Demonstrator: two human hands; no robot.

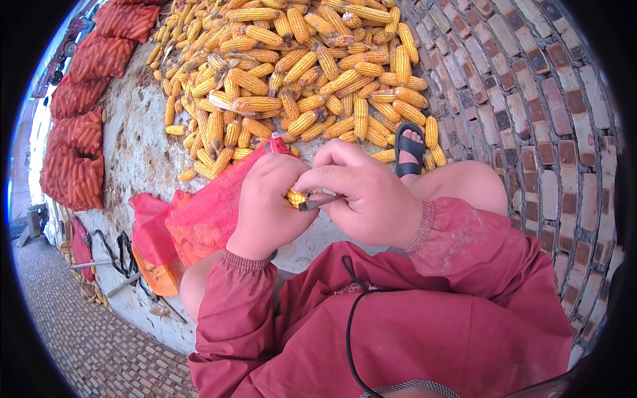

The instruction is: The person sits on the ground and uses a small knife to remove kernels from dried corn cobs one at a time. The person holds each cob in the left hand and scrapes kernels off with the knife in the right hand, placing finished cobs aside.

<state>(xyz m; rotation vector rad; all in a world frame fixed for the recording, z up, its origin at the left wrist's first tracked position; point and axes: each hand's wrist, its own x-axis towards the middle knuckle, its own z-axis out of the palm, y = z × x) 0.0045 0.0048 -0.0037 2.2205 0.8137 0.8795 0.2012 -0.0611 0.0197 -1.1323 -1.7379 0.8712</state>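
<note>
My left hand is closed around an ear of yellow corn, of which only one end shows between my hands. My right hand holds a thin, dark, flat strip against that end; whether it is a blade or something else I cannot tell. Under and beside my left hand lies a red mesh sack with cobs inside. In front of me rises a large heap of husked yellow corn ears, some with bits of dry husk and silk.
Filled red mesh sacks line the left side. An orange plastic object, black straps and rods lie at lower left. A brick wall runs along the right. My sandalled foot touches the heap's edge.
</note>
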